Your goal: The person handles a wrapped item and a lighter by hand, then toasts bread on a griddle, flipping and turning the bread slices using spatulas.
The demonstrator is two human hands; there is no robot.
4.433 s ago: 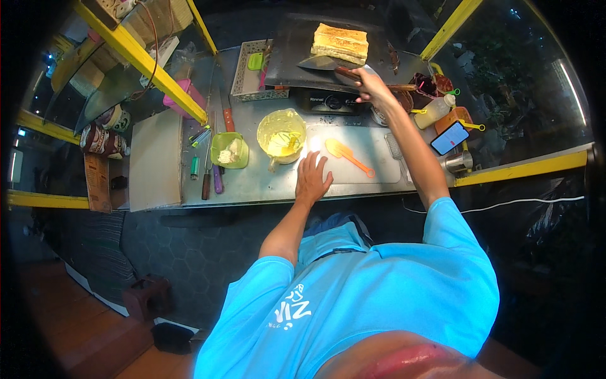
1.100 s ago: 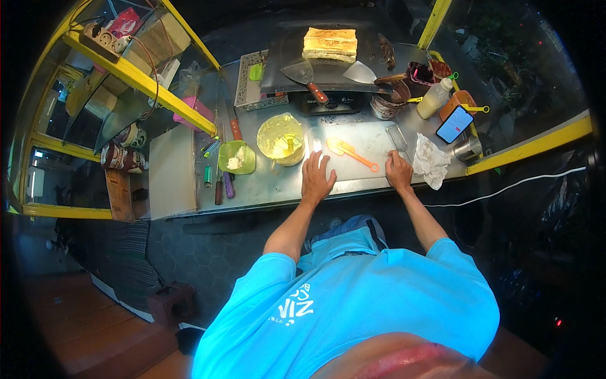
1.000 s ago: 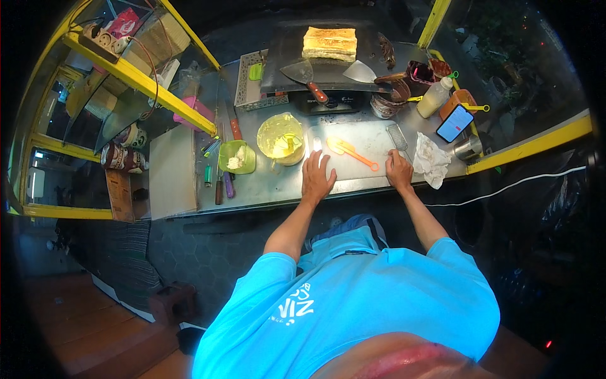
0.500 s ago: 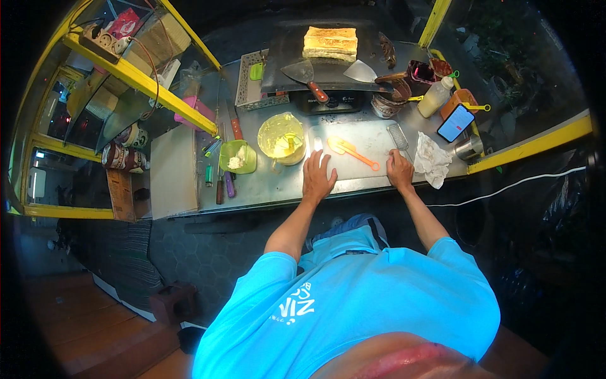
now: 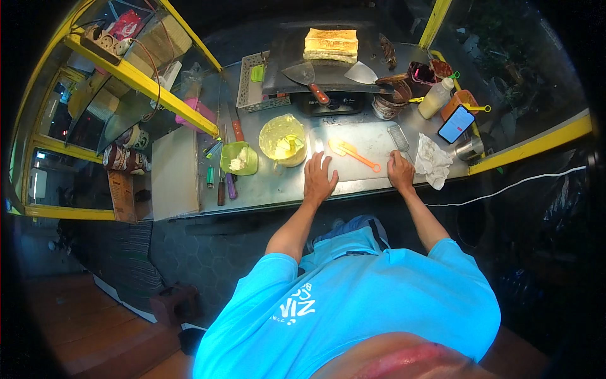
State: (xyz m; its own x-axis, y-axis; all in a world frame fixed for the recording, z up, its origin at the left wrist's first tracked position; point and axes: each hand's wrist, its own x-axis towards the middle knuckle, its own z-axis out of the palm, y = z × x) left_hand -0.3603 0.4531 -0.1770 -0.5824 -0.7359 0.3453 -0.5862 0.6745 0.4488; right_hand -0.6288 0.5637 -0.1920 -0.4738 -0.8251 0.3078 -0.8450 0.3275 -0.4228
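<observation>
Spatula [image 5: 353, 155] lies on the board [image 5: 374, 134] between the hands: left hand [image 5: 320, 180] with fingers [image 5: 326, 163] apart, right hand [image 5: 401, 172] curled near the grater [image 5: 398, 138], its grip impossible to tell. Bread [image 5: 331, 45] tops the griddle [image 5: 372, 52].

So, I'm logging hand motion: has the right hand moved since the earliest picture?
Yes. The right hand has moved from the near edge of the griddle back toward the person, to the near right corner of the white board.

T-shirt [image 5: 385, 290], one: bright blue, short-sleeved; white print [image 5: 297, 306] on the chest, bodyward of the left hand [image 5: 320, 180]. Trousers [image 5: 361, 223]: blue, partly visible, bodyward of left and right hand [image 5: 400, 172].
</observation>
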